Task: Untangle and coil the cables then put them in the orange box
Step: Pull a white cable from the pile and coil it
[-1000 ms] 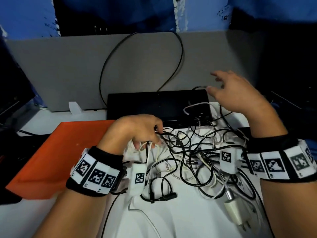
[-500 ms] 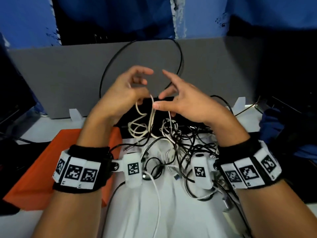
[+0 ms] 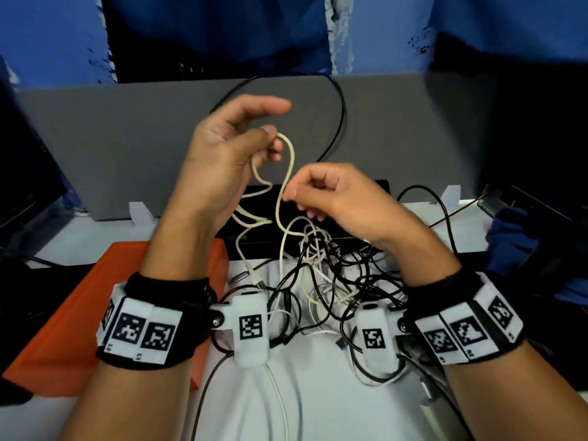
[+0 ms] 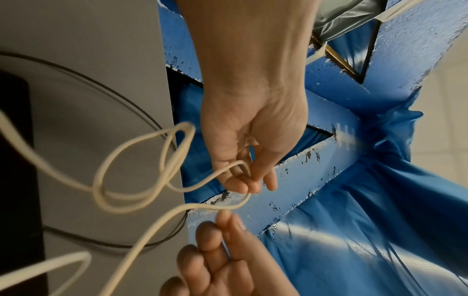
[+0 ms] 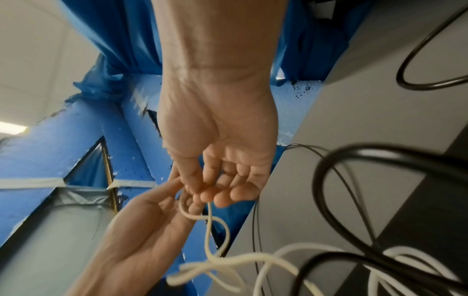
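My left hand is raised above the desk and pinches the top of a cream cable loop between thumb and fingers. My right hand, just below and to the right, pinches the same cable lower down. In the left wrist view the cream cable forms loose loops beside the left hand. In the right wrist view the right hand holds the cream cable. From my hands it trails down into a tangle of black and white cables on the white surface. The orange box lies at the left, under my left forearm.
A black flat device sits behind the pile against a grey partition, where a black cable loop hangs. Blue cloth and dark objects lie at the right. A white charger rests at the lower right.
Both hands rose from the pile, lifting the cream cable. Since half a second ago the left hand went higher and the right hand dropped and pinched the cable lower down, stretching out a loop.
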Motion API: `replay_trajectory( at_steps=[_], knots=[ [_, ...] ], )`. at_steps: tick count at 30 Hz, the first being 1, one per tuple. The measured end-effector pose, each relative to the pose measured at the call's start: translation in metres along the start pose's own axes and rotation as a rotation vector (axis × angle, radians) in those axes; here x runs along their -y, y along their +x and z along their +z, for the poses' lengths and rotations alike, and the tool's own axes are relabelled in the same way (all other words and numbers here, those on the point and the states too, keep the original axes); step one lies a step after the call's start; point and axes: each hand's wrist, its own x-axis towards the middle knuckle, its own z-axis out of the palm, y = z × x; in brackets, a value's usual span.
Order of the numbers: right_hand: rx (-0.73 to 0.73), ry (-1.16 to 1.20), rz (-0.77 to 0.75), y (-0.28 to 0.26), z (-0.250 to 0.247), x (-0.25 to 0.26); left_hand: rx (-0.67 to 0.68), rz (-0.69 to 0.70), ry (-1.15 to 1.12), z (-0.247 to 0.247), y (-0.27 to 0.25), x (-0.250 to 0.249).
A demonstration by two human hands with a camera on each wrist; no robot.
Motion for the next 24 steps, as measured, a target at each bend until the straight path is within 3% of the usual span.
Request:
replay_trajectory(
  at_steps=[3,8,11,14,17,20,24],
  knots=[
    [-0.062,0.194,0.032,0.0,-0.006,0.002,0.071,-0.031,-0.005,0.0,-0.002,0.001],
    [-0.005,0.24,-0.003,-0.005,-0.001,0.004,0.105,-0.059,0.0,0.008,-0.005,0.004],
    [-0.12,0.269,-0.019,-0.003,-0.003,0.007,0.086,-0.123,0.16,0.006,-0.008,0.003],
    [-0.253,0.352,-0.043,-0.001,-0.019,0.021,0.263,-0.227,0.383,0.005,-0.012,0.0],
    [-0.414,0.408,-0.116,-0.003,-0.048,0.035,0.326,-0.278,0.37,0.006,-0.018,-0.008],
    [-0.441,0.303,-0.16,-0.01,-0.064,0.033,0.213,-0.24,0.159,0.007,-0.018,-0.013],
    [-0.11,-0.098,0.024,-0.019,-0.06,0.018,-0.089,-0.219,-0.106,-0.002,-0.011,-0.018]
  ],
)
